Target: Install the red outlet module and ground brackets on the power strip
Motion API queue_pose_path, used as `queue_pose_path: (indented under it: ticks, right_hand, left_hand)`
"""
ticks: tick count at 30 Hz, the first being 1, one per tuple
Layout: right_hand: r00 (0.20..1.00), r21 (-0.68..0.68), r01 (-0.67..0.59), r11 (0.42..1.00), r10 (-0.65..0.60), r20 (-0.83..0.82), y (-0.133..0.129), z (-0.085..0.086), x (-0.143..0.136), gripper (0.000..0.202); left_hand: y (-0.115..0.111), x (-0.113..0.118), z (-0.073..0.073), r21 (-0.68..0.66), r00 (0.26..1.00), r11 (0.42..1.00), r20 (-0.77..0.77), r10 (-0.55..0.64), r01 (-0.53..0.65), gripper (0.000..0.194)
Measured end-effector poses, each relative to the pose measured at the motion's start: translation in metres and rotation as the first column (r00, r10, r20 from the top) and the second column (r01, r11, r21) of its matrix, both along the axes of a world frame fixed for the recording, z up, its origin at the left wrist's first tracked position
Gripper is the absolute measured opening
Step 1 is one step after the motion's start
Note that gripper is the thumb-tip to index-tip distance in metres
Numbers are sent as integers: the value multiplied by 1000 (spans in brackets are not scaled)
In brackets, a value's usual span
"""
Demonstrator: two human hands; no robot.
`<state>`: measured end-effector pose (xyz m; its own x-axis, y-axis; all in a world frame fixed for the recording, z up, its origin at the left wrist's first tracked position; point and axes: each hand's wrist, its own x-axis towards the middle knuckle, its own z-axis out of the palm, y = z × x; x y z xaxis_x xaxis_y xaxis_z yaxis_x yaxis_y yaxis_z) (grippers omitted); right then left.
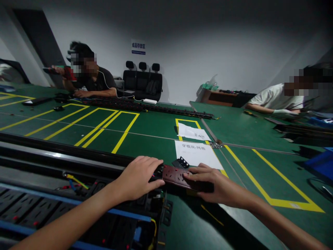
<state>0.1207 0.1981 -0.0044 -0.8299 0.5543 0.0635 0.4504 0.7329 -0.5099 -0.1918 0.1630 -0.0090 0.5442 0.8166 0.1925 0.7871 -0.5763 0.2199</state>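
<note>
A dark red socket strip (173, 174) with slotted outlets lies across the middle of the view. My right hand (217, 185) is closed around its right part, thumb below and fingers on top. At the strip's left end, my left hand (139, 177) grips a long black rail (104, 160) where the strip meets it. Its fingers lie over the top and the thumb along the near side. How far the strip sits inside the rail is hidden by my left hand. A small black bracket with holes (181, 162) lies just behind the strip.
Black socket strips (28, 208) with blue edges and loose wires (75, 180) fill the near left. Paper signs (197, 152) lie on the green table (153, 146). One person (96, 80) works across the table, another (278, 99) at far right. A blue bin (321, 165) stands right.
</note>
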Motion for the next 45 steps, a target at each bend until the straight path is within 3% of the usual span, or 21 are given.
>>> queue_pose_path:
  ticks: [9,15,21,27,31,45]
  right_hand:
    - [1000,14,-8,1000,7,14,2,7,-2,61]
    - [1000,16,8,1000,-8,3,4,-1,1,71]
    - [1000,-27,-11,1000,11,-2,3,2,2,66]
    - [995,-38,98,994,-98,16,-7,-4,-5,91]
    - [986,-32,157,987,-155,64,-3,-6,-11,77]
    - [995,-20,41,999,-39,92,15,8,-29,70]
  left_hand:
    - [3,-3,0,-26,999,999,-30,-38,37,62]
    - [4,-5,-2,-13,998,998,-26,-65,65,61]
    - [5,-2,5,-56,998,998,-52,-45,42,69]
    - [1,1,10,-54,1000,998,13,-11,11,52]
    - [0,-1,8,-52,1000,999,18,1,0,53]
    - [2,-2,4,-53,999,999,47,10,-7,53]
